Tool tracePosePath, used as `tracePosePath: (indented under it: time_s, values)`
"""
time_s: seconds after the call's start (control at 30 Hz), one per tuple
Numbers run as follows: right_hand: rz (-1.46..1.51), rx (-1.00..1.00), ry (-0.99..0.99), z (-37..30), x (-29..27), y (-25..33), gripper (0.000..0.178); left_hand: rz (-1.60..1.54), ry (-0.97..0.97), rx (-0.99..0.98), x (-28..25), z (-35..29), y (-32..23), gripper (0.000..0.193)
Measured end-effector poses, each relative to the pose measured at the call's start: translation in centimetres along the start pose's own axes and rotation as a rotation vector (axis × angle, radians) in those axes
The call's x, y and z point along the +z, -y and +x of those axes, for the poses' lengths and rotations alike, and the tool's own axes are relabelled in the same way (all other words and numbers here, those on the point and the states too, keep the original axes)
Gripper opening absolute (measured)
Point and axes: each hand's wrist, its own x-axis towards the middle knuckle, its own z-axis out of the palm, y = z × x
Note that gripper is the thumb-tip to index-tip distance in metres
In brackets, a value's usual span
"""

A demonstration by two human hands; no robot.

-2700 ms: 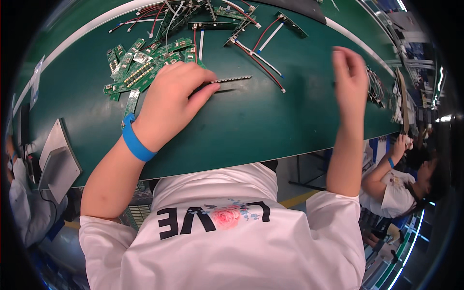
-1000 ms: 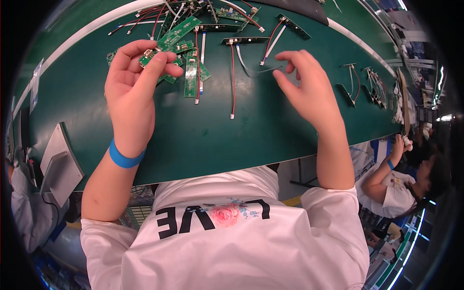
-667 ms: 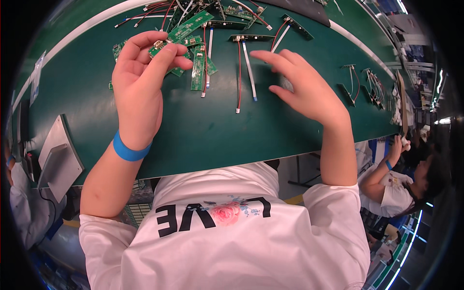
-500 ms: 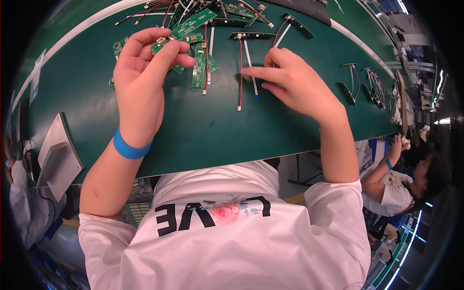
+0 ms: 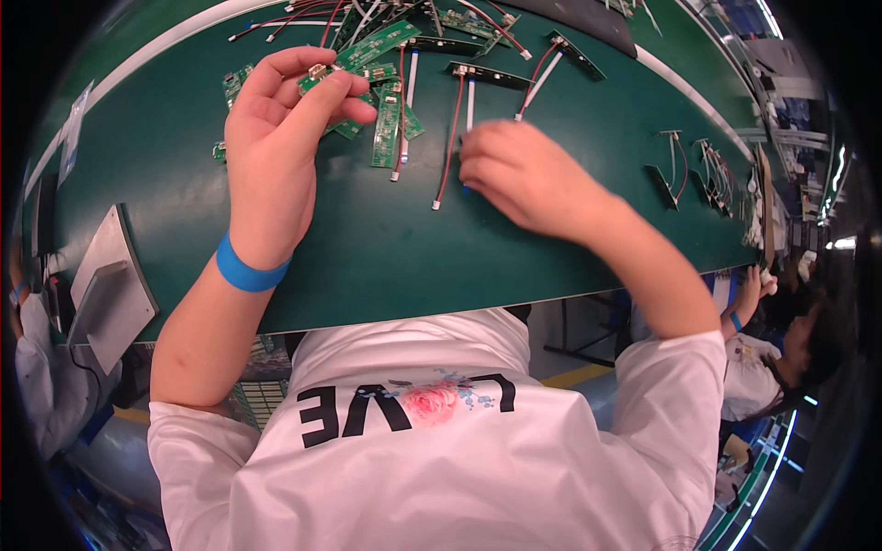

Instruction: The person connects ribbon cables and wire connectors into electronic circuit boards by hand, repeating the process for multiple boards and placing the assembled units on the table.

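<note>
Left hand (image 5: 276,156) is pinching a green circuit board (image 5: 354,57); right hand (image 5: 519,174) is pressing, fingers curled, on a wire (image 5: 449,138) — tugging risks snapping its plug.

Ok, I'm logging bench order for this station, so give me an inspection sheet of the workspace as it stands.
Surface: green bench mat, white-edged.
Job's things: narrow green circuit board pinched in left hand; red and white wire lead under right hand.
Clutter: loose boards piled by the left hand; finished strips farther back.
Grippers: left closed on board; right fingertips on lead.
Cables: wired pieces at right.
Surroundings: grey stand at left; seated co-worker at right.
</note>
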Motion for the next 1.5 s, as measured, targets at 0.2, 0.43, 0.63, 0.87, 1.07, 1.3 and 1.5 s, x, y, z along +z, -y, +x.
tracePosePath:
  time_s: [0.2,0.43,0.63,0.87,1.07,1.3,1.5]
  values:
    - [0.083,0.263,-0.262,-3.2,3.5,8.8,0.033,-0.030,-0.009,0.013,0.6,0.0,-0.3,0.025]
    - [0.416,0.253,-0.288,-2.4,3.7,12.8,0.034,0.039,0.003,0.039,0.3,0.0,0.3,0.027]
    - [0.214,0.165,-0.187,-2.4,4.1,12.4,0.045,0.049,-0.092,0.025,1.0,0.2,-0.2,0.022]
    - [-0.035,0.033,-0.255,-1.1,6.5,12.9,0.033,0.013,-0.049,0.091,0.9,0.1,0.3,0.014]
    - [0.115,-0.017,-0.353,-0.8,6.6,12.4,0.015,0.014,-0.040,0.062,0.9,0.2,0.4,0.014]
    - [0.432,0.179,-0.436,1.3,3.2,9.7,0.017,0.028,-0.056,-0.023,1.1,-0.1,0.2,0.016]
    - [0.804,0.304,-0.320,2.9,1.8,7.7,0.032,0.159,-0.008,-0.054,0.4,0.2,0.2,0.030]
